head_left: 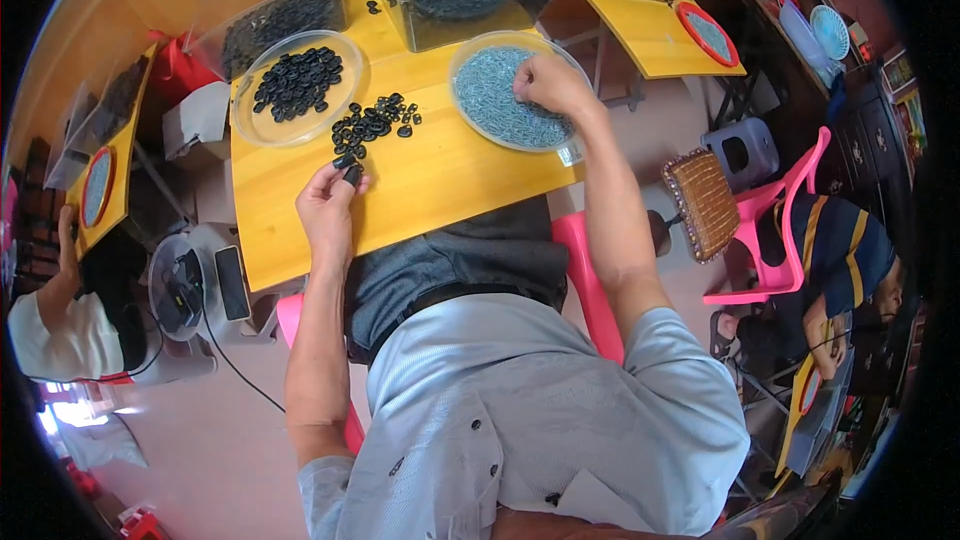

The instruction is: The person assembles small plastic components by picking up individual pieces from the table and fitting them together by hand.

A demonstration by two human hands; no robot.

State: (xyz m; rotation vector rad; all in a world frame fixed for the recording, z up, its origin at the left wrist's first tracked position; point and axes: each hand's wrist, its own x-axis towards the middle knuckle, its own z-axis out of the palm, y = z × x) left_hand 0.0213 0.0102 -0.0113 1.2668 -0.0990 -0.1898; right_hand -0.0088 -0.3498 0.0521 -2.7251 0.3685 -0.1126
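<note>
Right of the left hand (325, 215), bluish slivers (482, 90) lie under the right hand (553, 85), its fingers bunched; the left's grip I cannot tell

A pale blue-grey shirt (590, 410) is ending in short, loose sleeves (685, 370), small dark buttons (476, 424) are dotting it, and a black belt (462, 293) is circling dark grey trousers (455, 255).

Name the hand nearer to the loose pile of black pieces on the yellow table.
Left. The left hand is at the near edge of the black pile; the right hand is farther off to the right, at the small bluish pieces.
</note>
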